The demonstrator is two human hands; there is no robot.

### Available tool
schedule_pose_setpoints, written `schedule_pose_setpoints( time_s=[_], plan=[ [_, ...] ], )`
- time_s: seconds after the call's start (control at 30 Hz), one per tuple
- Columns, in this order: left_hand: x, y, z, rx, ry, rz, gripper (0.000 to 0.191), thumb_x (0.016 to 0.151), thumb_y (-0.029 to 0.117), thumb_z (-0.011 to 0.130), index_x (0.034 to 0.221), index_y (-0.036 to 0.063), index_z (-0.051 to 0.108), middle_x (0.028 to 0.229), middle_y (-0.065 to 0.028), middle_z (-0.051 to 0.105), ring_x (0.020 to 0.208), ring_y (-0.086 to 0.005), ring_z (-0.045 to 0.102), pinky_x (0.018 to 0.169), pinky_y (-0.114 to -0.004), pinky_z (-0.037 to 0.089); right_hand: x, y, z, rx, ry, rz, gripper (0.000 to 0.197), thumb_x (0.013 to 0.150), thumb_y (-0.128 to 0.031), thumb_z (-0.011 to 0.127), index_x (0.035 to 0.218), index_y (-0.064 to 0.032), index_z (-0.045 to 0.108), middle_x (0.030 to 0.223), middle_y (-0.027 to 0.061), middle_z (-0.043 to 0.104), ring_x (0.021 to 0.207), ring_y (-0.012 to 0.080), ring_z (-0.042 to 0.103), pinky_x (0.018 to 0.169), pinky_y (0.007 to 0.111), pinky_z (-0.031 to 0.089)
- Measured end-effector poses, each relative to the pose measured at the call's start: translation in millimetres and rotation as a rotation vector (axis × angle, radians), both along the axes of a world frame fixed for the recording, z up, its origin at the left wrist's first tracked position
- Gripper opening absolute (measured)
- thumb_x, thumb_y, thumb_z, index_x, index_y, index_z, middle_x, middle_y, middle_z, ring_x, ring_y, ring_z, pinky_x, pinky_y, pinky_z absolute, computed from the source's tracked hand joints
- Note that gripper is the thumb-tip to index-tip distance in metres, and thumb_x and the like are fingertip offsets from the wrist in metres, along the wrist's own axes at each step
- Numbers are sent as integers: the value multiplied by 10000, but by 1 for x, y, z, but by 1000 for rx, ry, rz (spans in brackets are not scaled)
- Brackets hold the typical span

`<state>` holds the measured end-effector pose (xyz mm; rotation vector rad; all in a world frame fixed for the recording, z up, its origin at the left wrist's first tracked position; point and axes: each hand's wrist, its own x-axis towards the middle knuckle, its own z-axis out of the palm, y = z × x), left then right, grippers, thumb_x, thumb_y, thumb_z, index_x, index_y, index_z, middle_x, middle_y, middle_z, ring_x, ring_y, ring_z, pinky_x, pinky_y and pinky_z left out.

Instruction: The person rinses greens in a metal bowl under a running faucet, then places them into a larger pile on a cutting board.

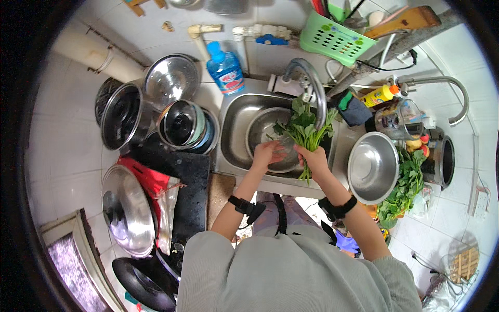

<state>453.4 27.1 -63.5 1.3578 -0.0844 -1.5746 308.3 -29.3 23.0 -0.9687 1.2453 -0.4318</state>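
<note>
My right hand (313, 159) grips a bunch of leafy green vegetables (306, 130) by the stems, its leaves fanned out beneath the curved metal faucet (320, 93). Beside it, to the left, my left hand (269, 155) is held over a round metal basin (255, 128) with its fingers apart and nothing seen in it. The basin sits inside the stainless steel sink (234, 117). Whether water runs from the faucet I cannot tell. A few loose leaf bits lie near the basin's middle.
An empty steel bowl (373, 167) stands right of the sink, beside more leafy greens (405, 187). Left are stacked bowls (183, 123), a steel pot (121, 117) and a large lid (128, 210). Behind stands a blue detergent bottle (227, 72); a green utensil basket (335, 39) hangs above.
</note>
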Motion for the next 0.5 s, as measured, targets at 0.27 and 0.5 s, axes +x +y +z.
schedule_pose_setpoints(
  time_s=[0.27,0.5],
  plan=[
    [-2,38,10,-208,-198,-196,267,849,-26,345,1088,-17,464,932,-104,568,799,-192,614,692,-296,527,28,19,-44,-69,158,279,230,743,-199,681,689,5,591,549,45,545,445,97,490,403,247,368],
    [-8,44,27,-203,-106,-267,374,821,-51,347,1183,10,418,1043,-80,548,906,-193,584,760,-314,503,13,15,-77,15,154,253,147,722,-107,663,805,8,626,658,42,586,553,114,548,470,255,423]
  ],
)
